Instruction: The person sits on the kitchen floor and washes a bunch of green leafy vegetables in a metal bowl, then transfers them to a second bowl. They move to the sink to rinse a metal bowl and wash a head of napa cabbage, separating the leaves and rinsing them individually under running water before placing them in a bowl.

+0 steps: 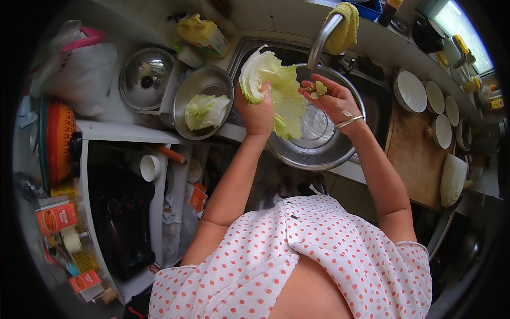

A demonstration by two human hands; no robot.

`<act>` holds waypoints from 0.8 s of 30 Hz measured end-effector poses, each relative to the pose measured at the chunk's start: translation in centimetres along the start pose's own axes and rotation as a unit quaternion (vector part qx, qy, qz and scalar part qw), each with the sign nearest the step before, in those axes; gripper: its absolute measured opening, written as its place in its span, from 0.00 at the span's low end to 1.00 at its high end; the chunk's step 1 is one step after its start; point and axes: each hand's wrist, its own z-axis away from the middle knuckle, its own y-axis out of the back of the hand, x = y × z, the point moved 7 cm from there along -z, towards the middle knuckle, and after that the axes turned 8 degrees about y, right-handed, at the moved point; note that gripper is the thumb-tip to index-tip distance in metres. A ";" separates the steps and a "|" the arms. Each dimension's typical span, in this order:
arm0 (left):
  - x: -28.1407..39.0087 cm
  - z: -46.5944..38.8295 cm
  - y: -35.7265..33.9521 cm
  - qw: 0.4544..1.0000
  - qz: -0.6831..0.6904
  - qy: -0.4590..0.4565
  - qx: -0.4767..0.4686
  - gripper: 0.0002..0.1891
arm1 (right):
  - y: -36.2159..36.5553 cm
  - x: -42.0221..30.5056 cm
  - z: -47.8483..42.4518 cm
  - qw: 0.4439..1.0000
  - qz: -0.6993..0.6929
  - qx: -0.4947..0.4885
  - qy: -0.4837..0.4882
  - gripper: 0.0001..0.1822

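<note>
My left hand [257,111] grips a bundle of napa cabbage leaves [275,79], pale at the ribs and yellow-green at the frilled edges. The leaves hang over the left side of a large steel basin [318,153] that has clear water [316,123] in it. Above the basin's right side, my right hand [334,97] is turned palm up with small torn leaf scraps [318,90] at its fingers. Another bit of leaf clings near the wrist, by a bangle [349,122]. To the left, a smaller steel bowl [179,119] contains a cabbage piece [206,111].
The faucet [324,38], draped with a yellow cloth [343,30], reaches over the basin. On the right, several white bowls [410,91] and a cabbage half [453,181] rest on a wooden board [414,159]. A steel lid [146,77] and plastic bag [85,75] are at left.
</note>
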 end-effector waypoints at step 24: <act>-1.5 1.7 -1.8 0.990 0.124 0.065 -0.025 0.15 | -6.3 1.1 -0.7 0.881 0.385 0.073 0.266 0.18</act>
